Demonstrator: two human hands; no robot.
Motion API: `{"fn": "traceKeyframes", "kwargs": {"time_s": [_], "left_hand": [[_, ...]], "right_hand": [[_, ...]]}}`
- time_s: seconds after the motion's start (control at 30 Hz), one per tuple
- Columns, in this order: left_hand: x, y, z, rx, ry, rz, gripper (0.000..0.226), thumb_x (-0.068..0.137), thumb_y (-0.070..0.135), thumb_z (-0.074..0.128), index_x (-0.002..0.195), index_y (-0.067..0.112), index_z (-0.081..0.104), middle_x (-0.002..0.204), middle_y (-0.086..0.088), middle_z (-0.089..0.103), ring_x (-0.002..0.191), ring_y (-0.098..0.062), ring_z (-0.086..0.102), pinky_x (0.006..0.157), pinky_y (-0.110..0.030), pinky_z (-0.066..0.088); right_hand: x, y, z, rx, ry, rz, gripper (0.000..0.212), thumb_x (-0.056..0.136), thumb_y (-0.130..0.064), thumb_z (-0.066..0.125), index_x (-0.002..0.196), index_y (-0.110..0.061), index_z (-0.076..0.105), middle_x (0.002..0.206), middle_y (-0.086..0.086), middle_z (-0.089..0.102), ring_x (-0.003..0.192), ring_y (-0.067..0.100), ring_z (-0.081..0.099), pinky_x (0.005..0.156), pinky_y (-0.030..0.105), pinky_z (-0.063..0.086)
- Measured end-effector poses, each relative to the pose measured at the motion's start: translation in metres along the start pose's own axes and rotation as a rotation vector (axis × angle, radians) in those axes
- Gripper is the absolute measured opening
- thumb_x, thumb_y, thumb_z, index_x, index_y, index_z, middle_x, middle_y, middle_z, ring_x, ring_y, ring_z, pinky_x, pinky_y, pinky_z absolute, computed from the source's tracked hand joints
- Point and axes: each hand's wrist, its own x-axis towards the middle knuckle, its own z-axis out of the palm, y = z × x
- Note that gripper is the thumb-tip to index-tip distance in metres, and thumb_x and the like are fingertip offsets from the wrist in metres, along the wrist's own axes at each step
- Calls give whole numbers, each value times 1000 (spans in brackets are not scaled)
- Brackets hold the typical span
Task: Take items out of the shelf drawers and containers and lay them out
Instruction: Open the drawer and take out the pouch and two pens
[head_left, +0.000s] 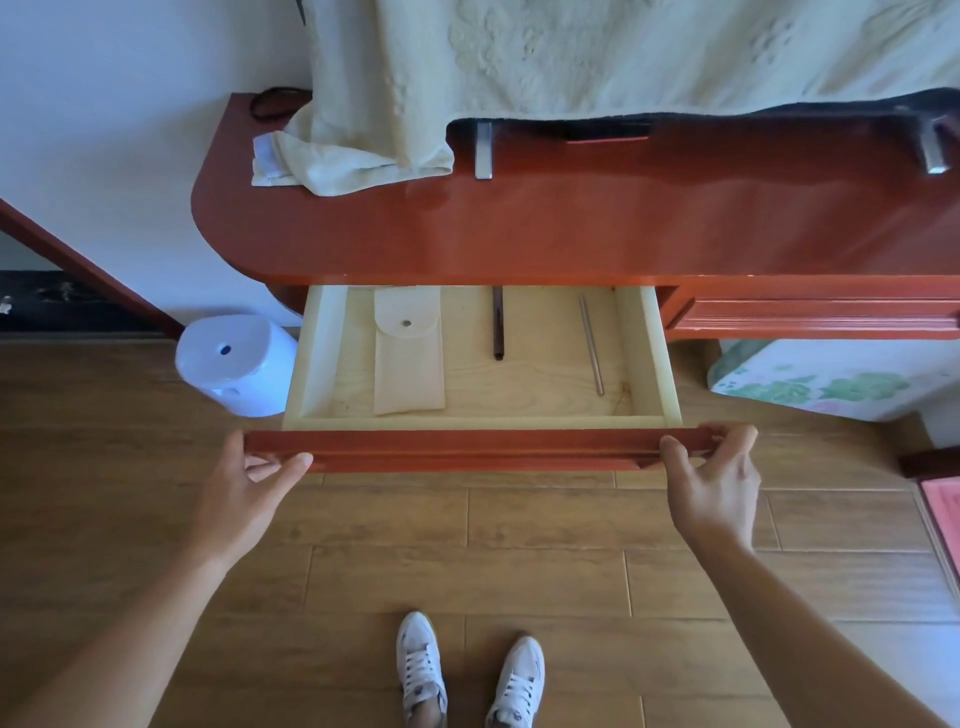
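White plastic stool (236, 364) — round hole in its top, standing on wood-plank floor (519, 545). Above the stool: cream cloth (363, 150), draped and bunched; higher still, dark cord loop (272, 101). Far right of the stool, level with it — floral-printed box (810, 384).

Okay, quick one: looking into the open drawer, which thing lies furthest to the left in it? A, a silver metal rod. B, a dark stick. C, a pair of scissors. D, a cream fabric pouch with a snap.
D: the cream pouch lies nearest the left wall of the drawer, with the dark stick in the middle and the silver rod toward the right.
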Motion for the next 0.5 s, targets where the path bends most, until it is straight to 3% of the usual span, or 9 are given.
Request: {"fn": "traceKeyframes", "kwargs": {"time_s": [0.17,0.5], "left_hand": [[-5,-2,1,40,26,-17,107,55,77,61,132,8,34,106,-4,64,100,-18,64,90,-45,49],[-14,-6,-2,51,-6,-28,93,55,75,62,117,7,43,103,-5,65,97,-17,65,81,-36,48]], "right_hand": [[-6,3,-4,-9,4,28,45,74,-40,55,106,-10,44,93,5,58,85,27,52,73,34,37],[-17,5,-8,-16,-3,41,47,74,-39,55,108,-8,44,94,4,56,84,27,51,73,33,35]]}}
